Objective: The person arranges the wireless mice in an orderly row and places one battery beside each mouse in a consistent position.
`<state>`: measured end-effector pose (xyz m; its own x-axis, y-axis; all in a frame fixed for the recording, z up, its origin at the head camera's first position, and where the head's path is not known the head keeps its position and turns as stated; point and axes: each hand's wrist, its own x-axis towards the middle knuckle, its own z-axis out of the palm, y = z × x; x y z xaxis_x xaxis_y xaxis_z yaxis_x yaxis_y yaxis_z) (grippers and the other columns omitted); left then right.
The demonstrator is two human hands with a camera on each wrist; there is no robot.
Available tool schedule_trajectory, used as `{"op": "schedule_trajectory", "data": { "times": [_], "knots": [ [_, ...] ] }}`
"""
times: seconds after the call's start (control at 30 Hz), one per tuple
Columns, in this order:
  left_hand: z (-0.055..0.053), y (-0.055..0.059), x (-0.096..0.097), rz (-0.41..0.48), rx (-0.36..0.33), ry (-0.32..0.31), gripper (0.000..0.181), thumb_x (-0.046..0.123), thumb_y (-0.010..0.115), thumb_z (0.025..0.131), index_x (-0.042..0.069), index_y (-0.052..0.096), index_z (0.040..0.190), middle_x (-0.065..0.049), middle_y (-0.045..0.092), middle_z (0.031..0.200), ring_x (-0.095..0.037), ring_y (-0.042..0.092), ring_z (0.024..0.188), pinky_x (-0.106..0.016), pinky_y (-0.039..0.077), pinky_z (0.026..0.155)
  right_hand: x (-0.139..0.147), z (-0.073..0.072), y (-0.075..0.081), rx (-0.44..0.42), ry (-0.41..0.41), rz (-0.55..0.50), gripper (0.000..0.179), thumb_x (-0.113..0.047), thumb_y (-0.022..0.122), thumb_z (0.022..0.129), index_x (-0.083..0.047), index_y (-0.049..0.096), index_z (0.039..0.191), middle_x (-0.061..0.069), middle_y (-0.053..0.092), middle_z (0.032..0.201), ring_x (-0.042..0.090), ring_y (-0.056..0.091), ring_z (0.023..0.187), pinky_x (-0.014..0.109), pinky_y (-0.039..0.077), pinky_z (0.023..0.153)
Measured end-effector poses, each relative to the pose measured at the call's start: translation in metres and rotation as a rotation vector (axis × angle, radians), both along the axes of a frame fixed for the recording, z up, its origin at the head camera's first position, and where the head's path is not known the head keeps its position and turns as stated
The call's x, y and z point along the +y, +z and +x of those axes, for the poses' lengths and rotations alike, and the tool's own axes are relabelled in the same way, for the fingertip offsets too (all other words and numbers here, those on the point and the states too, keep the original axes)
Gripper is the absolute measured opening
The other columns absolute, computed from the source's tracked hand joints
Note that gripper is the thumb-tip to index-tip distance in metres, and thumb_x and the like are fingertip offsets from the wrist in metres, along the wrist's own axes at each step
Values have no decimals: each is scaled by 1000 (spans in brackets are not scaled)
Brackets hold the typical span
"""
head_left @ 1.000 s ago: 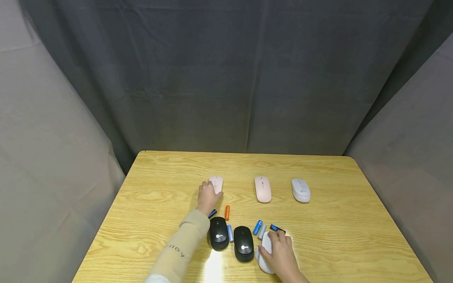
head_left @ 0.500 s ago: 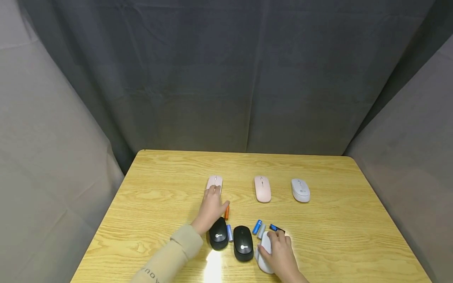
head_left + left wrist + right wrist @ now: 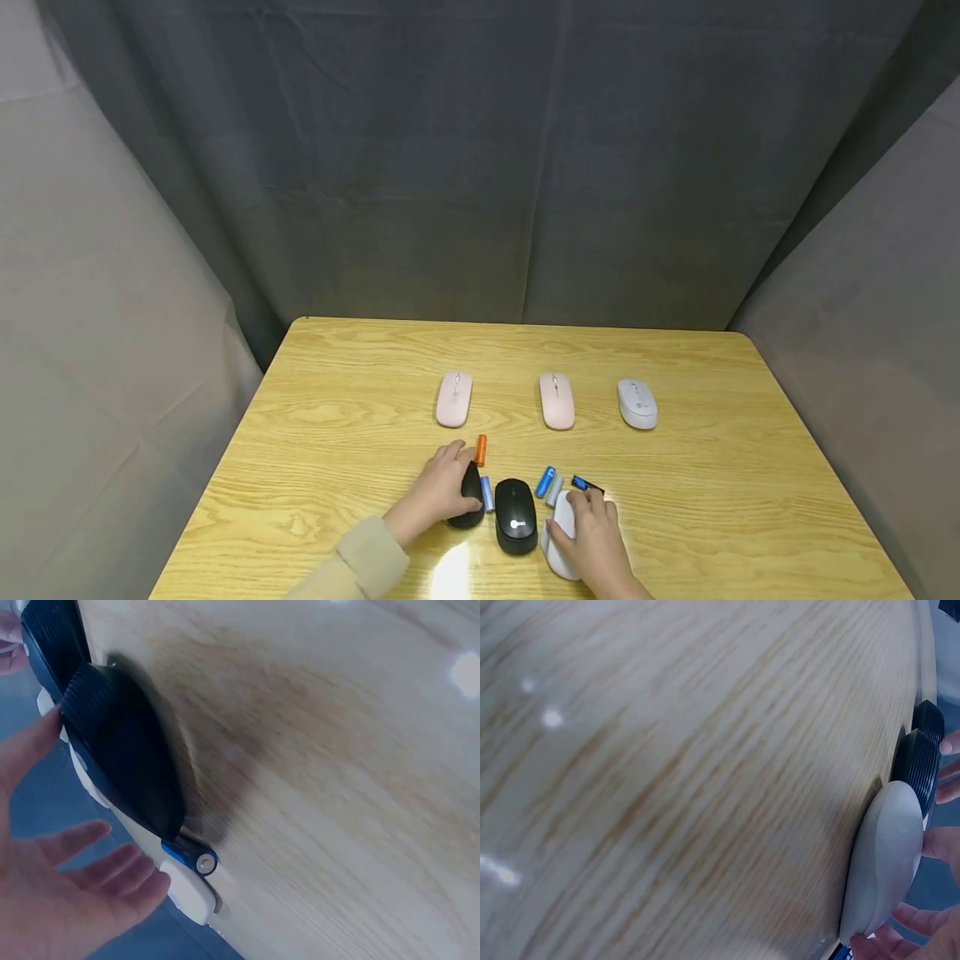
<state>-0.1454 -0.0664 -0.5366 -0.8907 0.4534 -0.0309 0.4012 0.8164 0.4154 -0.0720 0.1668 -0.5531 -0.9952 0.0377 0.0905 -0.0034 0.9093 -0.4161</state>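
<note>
My left hand (image 3: 442, 483) reaches over the left black computer mouse (image 3: 472, 500) and partly covers it. In the left wrist view its thumb is right at the side of that black mouse (image 3: 124, 742), while the other fingers extend loosely beyond it. A blue battery (image 3: 191, 853) lies at the mouse's far end, hidden in the head view. My right hand (image 3: 596, 537) holds a white mouse (image 3: 558, 550) on the table, thumb on its left side and fingers at its front. The right wrist view shows the thumb and fingertips against the white mouse (image 3: 885, 855).
Between the hands stands another black mouse (image 3: 516, 517). Around it lie a light blue battery (image 3: 487, 494), an orange battery (image 3: 482, 450), a blue battery (image 3: 545, 482), a grey battery (image 3: 555, 490) and a dark blue battery (image 3: 587, 484). Farther back are two pink mice (image 3: 453, 400) and a white one (image 3: 637, 404).
My left hand has left the pink mouse at the back left and come nearer, over the left black mouse. The right hand stays on the white mouse.
</note>
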Motion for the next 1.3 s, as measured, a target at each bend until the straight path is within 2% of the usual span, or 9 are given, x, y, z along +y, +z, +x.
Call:
{"op": "schedule_trajectory", "data": {
  "times": [0.2, 0.33, 0.77, 0.97, 1.3],
  "knots": [
    [4, 3, -4, -12, -91, -21, 72, 33, 78, 68, -2, 51, 126, -21, 45, 131, -37, 40, 122, -45, 38, 97, 0, 0, -1, -13, -3, -3, 45, -32, 72, 75, 2, 61, 104, 20, 50, 102, 36, 46, 89, 47, 44, 76],
    [5, 2, -5, 2, -115, -19, 68, 32, 77, 69, -2, 53, 124, -20, 47, 129, -37, 42, 120, -44, 42, 93, -1, 1, -1, -12, -1, 6, 47, -32, 71, 75, 4, 61, 105, 22, 50, 104, 38, 47, 90, 49, 43, 77],
    [3, -3, -5, 10, -114, -23, 67, 31, 77, 69, -3, 55, 122, -18, 48, 127, -33, 45, 117, -40, 45, 89, -1, 1, 3, -4, 4, 38, 52, -33, 72, 74, 8, 61, 105, 26, 50, 105, 42, 48, 91, 52, 44, 79],
    [3, -3, -5, 9, -110, -26, 67, 31, 76, 69, -3, 55, 122, -17, 48, 126, -33, 45, 116, -40, 46, 88, -1, 1, 3, -27, -1, 24, 58, -34, 74, 68, 7, 61, 106, 26, 50, 106, 43, 49, 92, 53, 44, 80],
    [2, -4, -6, 13, -101, -28, 68, 32, 76, 68, -4, 55, 122, -16, 48, 125, -31, 46, 115, -38, 46, 87, 0, 1, 7, -15, -29, -33, 53, -26, 74, 64, 6, 63, 104, 24, 53, 103, 40, 50, 84, 50, 44, 74]
  ]
}}
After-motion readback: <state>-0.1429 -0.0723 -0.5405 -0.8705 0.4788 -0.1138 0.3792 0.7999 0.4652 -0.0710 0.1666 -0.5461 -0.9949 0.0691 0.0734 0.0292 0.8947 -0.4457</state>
